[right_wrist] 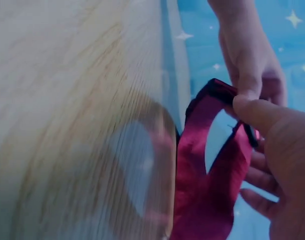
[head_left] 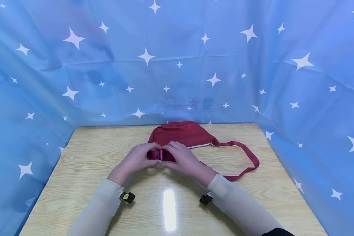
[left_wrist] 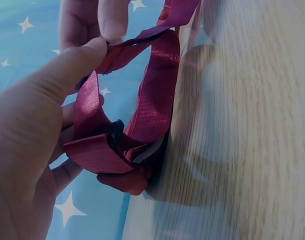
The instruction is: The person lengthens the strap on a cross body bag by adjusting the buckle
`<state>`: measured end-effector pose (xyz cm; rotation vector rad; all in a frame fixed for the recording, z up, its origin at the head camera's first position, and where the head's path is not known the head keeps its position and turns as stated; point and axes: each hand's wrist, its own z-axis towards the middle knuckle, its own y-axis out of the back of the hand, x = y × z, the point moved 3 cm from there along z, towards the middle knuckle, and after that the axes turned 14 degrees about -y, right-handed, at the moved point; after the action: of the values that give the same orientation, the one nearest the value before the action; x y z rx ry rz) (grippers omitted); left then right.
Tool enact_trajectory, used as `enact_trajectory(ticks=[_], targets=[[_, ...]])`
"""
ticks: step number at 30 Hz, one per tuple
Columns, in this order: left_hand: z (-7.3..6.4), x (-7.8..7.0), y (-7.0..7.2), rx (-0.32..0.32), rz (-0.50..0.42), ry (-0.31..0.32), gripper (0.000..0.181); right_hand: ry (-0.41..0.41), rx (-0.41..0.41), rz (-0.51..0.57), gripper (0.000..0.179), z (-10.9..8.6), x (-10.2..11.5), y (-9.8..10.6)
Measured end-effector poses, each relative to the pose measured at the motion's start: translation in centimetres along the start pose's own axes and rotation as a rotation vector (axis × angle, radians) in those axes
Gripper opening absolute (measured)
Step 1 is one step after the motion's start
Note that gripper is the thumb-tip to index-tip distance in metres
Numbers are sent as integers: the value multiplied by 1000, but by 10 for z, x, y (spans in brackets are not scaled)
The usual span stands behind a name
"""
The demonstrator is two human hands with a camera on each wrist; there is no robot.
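Note:
A dark red waist bag [head_left: 180, 132] lies at the far edge of the table, its silver zipper facing forward. In front of it, my left hand [head_left: 137, 159] and right hand [head_left: 183, 160] meet at the bag's strap and pinch it between thumbs and fingers. Between them shows a black strap buckle [head_left: 161, 155]. In the left wrist view, the red strap [left_wrist: 157, 90] hangs in loops, with both thumbs close together at its upper part. From the right wrist, the strap [right_wrist: 192, 150] rises from the table to a black piece at the fingertips; its exact shape is partly hidden.
More of the strap [head_left: 252, 157] curves in a loop across the table to the right of the bag. The wooden table [head_left: 85, 170] is bordered by a blue star-patterned curtain [head_left: 177, 82] at the back and sides. A bright light reflection lies on the tabletop near the front.

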<state>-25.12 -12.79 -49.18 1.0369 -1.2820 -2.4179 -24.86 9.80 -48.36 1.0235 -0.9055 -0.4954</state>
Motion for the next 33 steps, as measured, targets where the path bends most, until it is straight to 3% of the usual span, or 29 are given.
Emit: enact_trajectory(ticks=[7, 14, 19, 22, 33], targets=[[-1, 5, -1, 3, -69, 86, 45, 37, -58, -31, 51, 9, 1, -6], [-4, 6, -1, 6, -113, 107, 41, -23, -3, 114, 49, 6, -5, -6], [-9, 10, 1, -8, -126, 84, 20, -102, 37, 239, 49, 2, -11, -4], [-10, 12, 2, -20, -143, 57, 5, -117, 46, 262, 50, 1, -15, -3], [-3, 13, 1, -30, -253, 33, 15, -40, 28, 300, 48, 0, -20, 1]])
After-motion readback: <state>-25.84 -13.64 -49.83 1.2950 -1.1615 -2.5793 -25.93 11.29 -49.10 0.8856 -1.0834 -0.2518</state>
